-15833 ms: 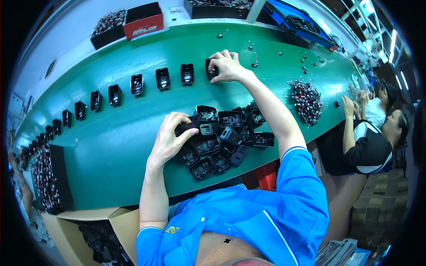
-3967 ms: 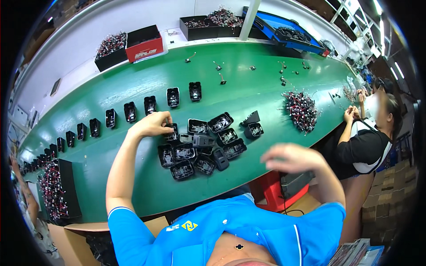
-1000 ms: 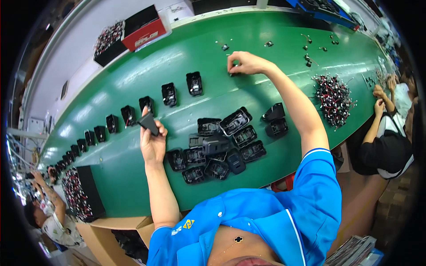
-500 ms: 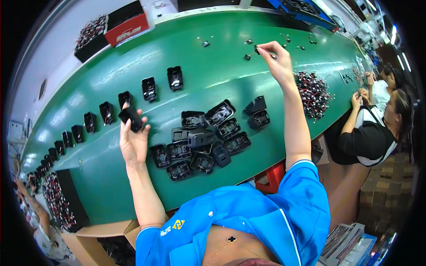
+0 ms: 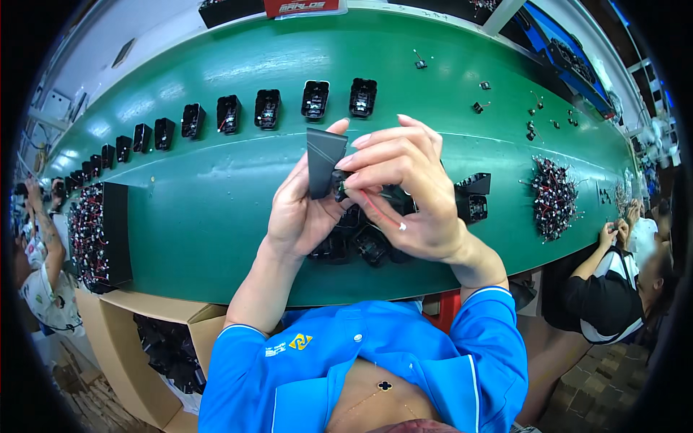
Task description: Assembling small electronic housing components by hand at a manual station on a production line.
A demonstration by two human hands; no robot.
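My left hand point(image 5: 292, 213) is closed round a black plastic housing point(image 5: 323, 162), tilted up in front of my chest. My right hand point(image 5: 415, 191) pinches a small black part point(image 5: 339, 185) against the housing's side. From that part a red wire point(image 5: 381, 209) runs under my right fingers to a white connector point(image 5: 402, 226). Whether the part sits inside the housing is hidden by my fingers. Below both hands lies a heap of black housings point(image 5: 372, 245), partly covered by them.
A curved row of open black housings point(image 5: 267, 110) stretches leftward along the green table point(image 5: 209, 260). Wired parts are heaped point(image 5: 554, 198) at right, with several loose ones point(image 5: 478, 107) farther off. A black box point(image 5: 118, 234) and a cardboard box point(image 5: 108, 339) stand left. Other people work at both sides.
My right hand has come back from the table's far side with the small wired part. Both hands now meet at the housing in my left hand. The whole view has shifted.
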